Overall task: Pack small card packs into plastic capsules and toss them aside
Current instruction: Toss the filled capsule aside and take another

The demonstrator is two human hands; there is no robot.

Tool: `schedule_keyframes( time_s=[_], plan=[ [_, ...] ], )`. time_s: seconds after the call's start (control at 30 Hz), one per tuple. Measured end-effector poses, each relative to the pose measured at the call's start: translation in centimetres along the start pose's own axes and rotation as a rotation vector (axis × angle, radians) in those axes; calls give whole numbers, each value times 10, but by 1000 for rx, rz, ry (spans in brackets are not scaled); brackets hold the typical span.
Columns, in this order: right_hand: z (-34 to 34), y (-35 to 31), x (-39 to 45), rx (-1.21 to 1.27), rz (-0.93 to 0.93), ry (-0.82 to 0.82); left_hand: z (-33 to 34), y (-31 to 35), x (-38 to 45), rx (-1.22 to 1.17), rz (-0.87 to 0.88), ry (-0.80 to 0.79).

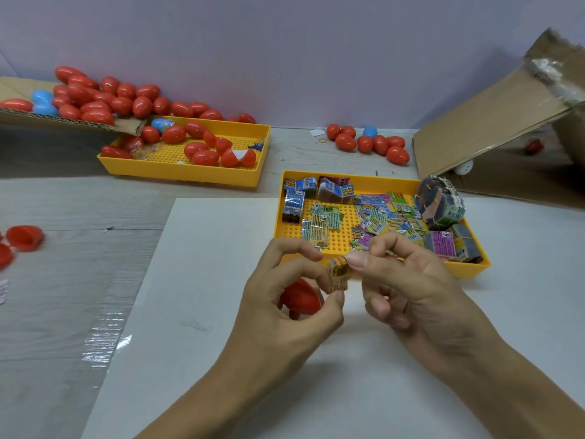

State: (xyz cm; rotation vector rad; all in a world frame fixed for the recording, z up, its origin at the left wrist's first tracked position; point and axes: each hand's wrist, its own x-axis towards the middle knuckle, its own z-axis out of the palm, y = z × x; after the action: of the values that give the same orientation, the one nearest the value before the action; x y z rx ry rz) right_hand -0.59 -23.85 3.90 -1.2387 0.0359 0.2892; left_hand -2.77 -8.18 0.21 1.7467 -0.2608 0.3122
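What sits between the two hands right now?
In the head view, a small folded card pack, pinched by the left hand and the right hand. A red capsule half sits in the left hand, just beside it.

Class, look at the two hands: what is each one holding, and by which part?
Both hands pinch one small card pack: the right hand at its top, the left hand at its left side. The left also cradles a red capsule half in its palm.

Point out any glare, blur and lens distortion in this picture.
Head view: glare streaks the clear tape on the table; the red capsules far left smear and stretch from wide-angle distortion; the card pack between both hands looks slightly soft.
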Motion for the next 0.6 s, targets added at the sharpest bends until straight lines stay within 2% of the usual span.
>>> schedule_keyframes(
  time_s=[0.13, 0.3, 0.43, 0.6],
  plan=[
    [1, -1, -1, -130, -145, 30, -3, 0, 0, -78, 25, -42],
    [1, 1, -1, -185, -251, 47, -5, -6, 0, -270, -90, -43],
    [1, 2, -2, -218, -300, 58, -1, -9, 1, -295, -71, 21],
    [2, 4, -2, -219, -327, 75, -3, -7, 4, -199, 7, 28]
  ],
)
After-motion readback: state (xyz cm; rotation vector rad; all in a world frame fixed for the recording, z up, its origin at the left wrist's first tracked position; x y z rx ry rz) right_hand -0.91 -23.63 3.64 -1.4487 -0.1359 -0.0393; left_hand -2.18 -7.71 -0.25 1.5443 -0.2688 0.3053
